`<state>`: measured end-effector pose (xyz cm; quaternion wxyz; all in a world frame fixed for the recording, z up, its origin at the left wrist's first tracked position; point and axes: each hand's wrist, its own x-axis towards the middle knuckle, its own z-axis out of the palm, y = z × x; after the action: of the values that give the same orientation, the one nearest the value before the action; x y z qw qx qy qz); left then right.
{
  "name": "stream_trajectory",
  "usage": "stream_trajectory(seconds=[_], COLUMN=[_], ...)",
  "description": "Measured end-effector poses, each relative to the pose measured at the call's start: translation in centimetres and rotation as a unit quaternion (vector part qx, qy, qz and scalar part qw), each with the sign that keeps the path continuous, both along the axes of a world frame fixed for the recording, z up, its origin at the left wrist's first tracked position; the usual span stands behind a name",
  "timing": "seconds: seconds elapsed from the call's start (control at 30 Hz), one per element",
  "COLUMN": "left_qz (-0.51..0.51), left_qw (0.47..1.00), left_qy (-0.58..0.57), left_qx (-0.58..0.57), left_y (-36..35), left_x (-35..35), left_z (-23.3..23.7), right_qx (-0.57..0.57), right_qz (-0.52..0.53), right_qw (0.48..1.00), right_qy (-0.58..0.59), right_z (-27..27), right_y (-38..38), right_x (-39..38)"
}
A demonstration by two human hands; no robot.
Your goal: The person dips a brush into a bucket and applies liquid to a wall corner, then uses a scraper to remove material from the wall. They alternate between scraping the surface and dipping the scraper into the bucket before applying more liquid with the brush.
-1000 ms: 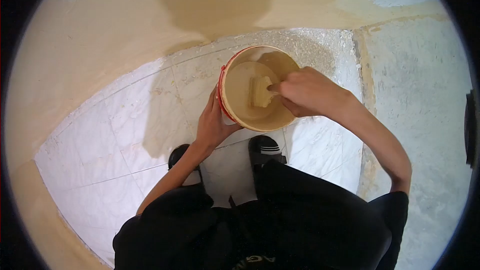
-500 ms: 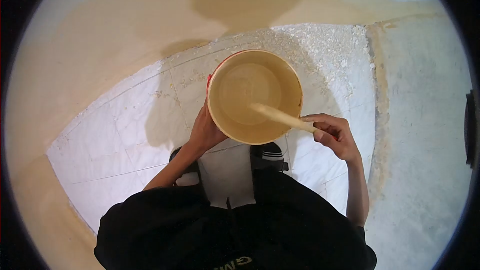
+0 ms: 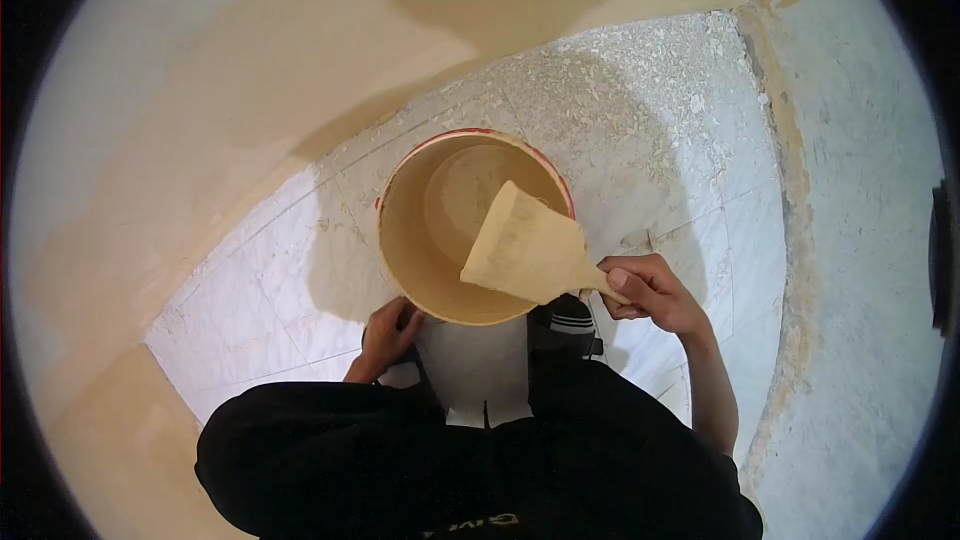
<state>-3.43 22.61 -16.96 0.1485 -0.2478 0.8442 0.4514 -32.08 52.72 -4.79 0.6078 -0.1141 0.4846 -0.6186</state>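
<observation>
A round bucket point(image 3: 400, 230) with a red-edged rim and tan residue inside stands before me. A wide scraper point(image 3: 525, 245) coated in tan paste lies tilted over the bucket's right side, its flat blade facing up. My right hand point(image 3: 655, 295) is closed round the scraper's handle. My left hand point(image 3: 387, 338) is at the bucket's lower left edge with its fingers curled; whether they grip the bucket is hard to make out.
Pale debris point(image 3: 650, 90) is scattered over the tiled floor point(image 3: 250, 310) beyond the bucket. A tan wall point(image 3: 200, 90) curves along the left and top, and a grey wall point(image 3: 860, 190) is on the right. My feet are below the bucket.
The scraper has turned from edge-on to flat side up and come up over the bucket's right rim. The bucket sits lower and further left in view, and my left hand has moved down its side.
</observation>
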Motion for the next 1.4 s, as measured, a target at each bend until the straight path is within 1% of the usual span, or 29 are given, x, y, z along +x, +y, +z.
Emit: stream_trajectory(seconds=[0.03, 0.1, 0.13, 0.23, 0.27, 0.3, 0.37, 0.4, 0.47, 0.5, 0.6, 0.67, 0.73, 0.77, 0.83, 0.9, 0.93, 0.97, 1.0, 1.07, 1.13, 1.17, 1.2, 1.23, 1.27, 1.3, 1.33, 1.37, 1.4], left_qz=[0.0, -0.046, -0.019, -0.001, 0.013, 0.014, 0.088, 0.092, 0.075, 0.074, 0.045, 0.038, 0.008, -0.019, -0.005, -0.017, -0.045, -0.072, -0.078, -0.101, -0.074, -0.079, -0.063, -0.046, -0.071, -0.074, -0.032, 0.011, 0.008], left_qw=[1.0, 0.998, 0.999, 1.0, 1.0, 1.0, 0.995, 0.995, 0.988, 0.987, 0.989, 0.995, 0.989, 0.98, 0.994, 0.998, 0.996, 0.992, 0.991, 0.988, 0.995, 0.995, 0.993, 0.989, 0.981, 0.98, 0.992, 0.998, 0.998], left_qy=[-0.006, 0.002, 0.042, 0.003, 0.019, 0.026, 0.047, 0.041, 0.134, 0.142, 0.14, 0.08, 0.105, 0.152, 0.106, 0.029, 0.056, 0.081, 0.083, 0.096, 0.048, 0.043, 0.085, 0.126, 0.17, 0.17, 0.12, 0.068, 0.069], left_qx=[-0.002, -0.029, -0.016, -0.009, -0.004, -0.003, -0.005, -0.002, -0.007, -0.006, -0.013, -0.049, -0.106, -0.124, -0.039, -0.054, -0.062, -0.069, -0.066, -0.063, -0.039, -0.041, -0.051, -0.061, -0.066, -0.069, -0.028, 0.015, 0.015], left_y=[0.4, 1.3, 2.0, 3.9, 4.5, 4.9, 5.6, 5.6, 5.3, 5.0, 5.1, 5.3, 4.8, 4.4, 4.6, 4.5, 4.1, 3.5, 3.7, 4.2, 4.2, 3.9, 3.9, 4.2, 4.3, 3.6, 2.4, 1.7, 1.9], left_x=[-0.6, -1.1, -1.0, -2.3, -2.8, -3.3, -3.0, -2.4, -1.7, -1.7, -1.4, -2.1, -0.5, -0.9, -2.0, -2.1, -1.1, -0.7, -1.4, -3.0, -2.4, -1.4, -0.9, -1.5, -2.0, -1.0, 0.8, 1.8, 1.4], left_z=[0.5, 1.4, 1.0, 3.4, 4.1, 4.0, 3.7, 3.1, 1.3, 0.7, 0.5, 1.1, -1.7, -1.8, -0.7, -0.5, -1.7, -2.9, -2.3, -1.1, -0.3, -0.5, -1.7, -1.6, -1.4, -2.4, -4.7, -5.8, -5.4], right_qx=[0.017, 0.045, 0.073, 0.092, 0.092, 0.095, 0.1, 0.104, 0.121, 0.123, 0.128, 0.107, 0.051, 0.016, -0.026, -0.034, -0.026, -0.043, -0.057, -0.062, -0.079, -0.072, -0.064, -0.005, 0.054, 0.05, 0.045, 0.068, 0.092], right_qz=[0.021, 0.024, 0.023, 0.109, 0.111, 0.123, 0.137, 0.139, 0.151, 0.15, 0.099, 0.062, 0.012, -0.005, -0.045, -0.052, -0.09, -0.082, -0.07, -0.104, -0.111, -0.176, -0.237, -0.288, -0.337, -0.412, -0.484, -0.549, -0.608], right_qw=[0.999, 0.997, 0.994, 0.988, 0.987, 0.984, 0.979, 0.975, 0.97, 0.969, 0.982, 0.987, 0.994, 0.993, 0.996, 0.996, 0.992, 0.985, 0.973, 0.97, 0.972, 0.95, 0.92, 0.91, 0.893, 0.853, 0.806, 0.744, 0.674], right_qy=[0.037, 0.051, 0.081, 0.058, 0.066, 0.093, 0.115, 0.137, 0.148, 0.155, 0.1, 0.099, 0.1, 0.116, 0.073, 0.071, 0.079, 0.146, 0.213, 0.209, 0.191, 0.246, 0.305, 0.3, 0.294, 0.317, 0.337, 0.375, 0.41], right_z=[0.5, 1.6, 2.0, 2.6, 2.5, 2.1, 1.9, 2.2, 3.3, 3.4, 3.4, 2.2, 1.0, 0.4, -0.7, -0.5, -0.9, -1.7, -2.1, -2.1, -1.3, -0.3, 0.5, 0.9, 1.1, 0.7, -0.2, -1.6, -3.2], right_y=[-0.1, -0.5, -0.8, -0.8, -0.7, -0.7, -0.8, -1.1, -1.6, -1.8, -1.7, -1.2, -0.4, -0.1, 0.1, -0.3, -0.4, -0.6, -0.7, -0.7, -0.5, -0.4, -0.1, 0.1, 0.2, 0.2, 0.1, -0.3, -0.5], right_x=[-0.1, -0.1, -0.3, -1.8, -2.0, -1.8, -1.7, -1.9, -1.9, -1.8, -0.8, 0.2, 1.7, 2.1, 3.5, 3.8, 4.2, 4.7, 5.1, 5.1, 4.8, 4.2, 3.0, 2.0, 0.6, -1.2, -3.6, -6.4, -9.4])
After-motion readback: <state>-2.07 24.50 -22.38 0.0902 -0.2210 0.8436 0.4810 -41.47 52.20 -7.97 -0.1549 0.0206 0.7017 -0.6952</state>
